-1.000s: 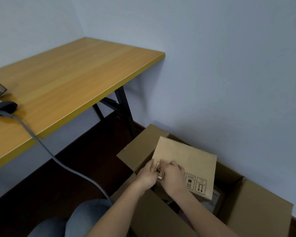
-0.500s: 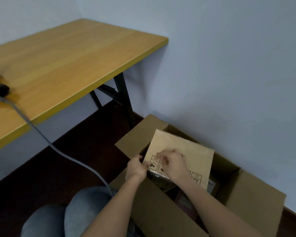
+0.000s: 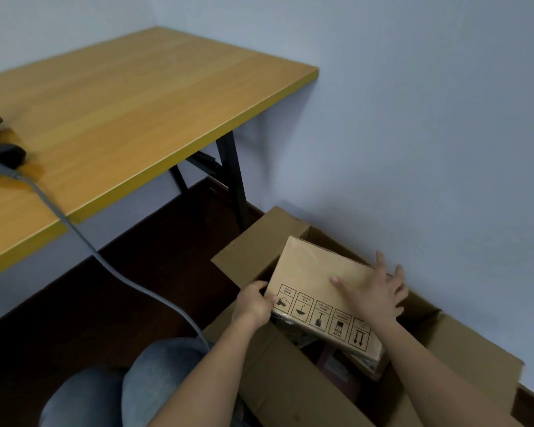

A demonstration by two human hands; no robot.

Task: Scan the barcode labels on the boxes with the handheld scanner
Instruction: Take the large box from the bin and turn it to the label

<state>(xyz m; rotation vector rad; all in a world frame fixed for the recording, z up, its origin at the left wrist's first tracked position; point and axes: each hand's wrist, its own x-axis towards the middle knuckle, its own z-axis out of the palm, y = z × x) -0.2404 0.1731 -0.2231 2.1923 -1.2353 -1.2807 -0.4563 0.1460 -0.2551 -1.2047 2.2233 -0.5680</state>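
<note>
Left hand point(image 3: 253, 305) grips the small box's point(image 3: 318, 282) near-left corner — right hand point(image 3: 375, 289) lies flat, fingers spread, on its top — above the open carton point(image 3: 290, 383); the scanner point(image 3: 2, 157) rests on the table point(image 3: 130, 100).

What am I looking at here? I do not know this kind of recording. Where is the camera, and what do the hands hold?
The camera sits on a person's head and looks down at their own hands. The left hand grips a corner of a small flat box; the right hand lies spread on top of it. This box is over a big open carton on the floor. The handheld scanner lies on the wooden table, its grey cable hanging down.
</note>
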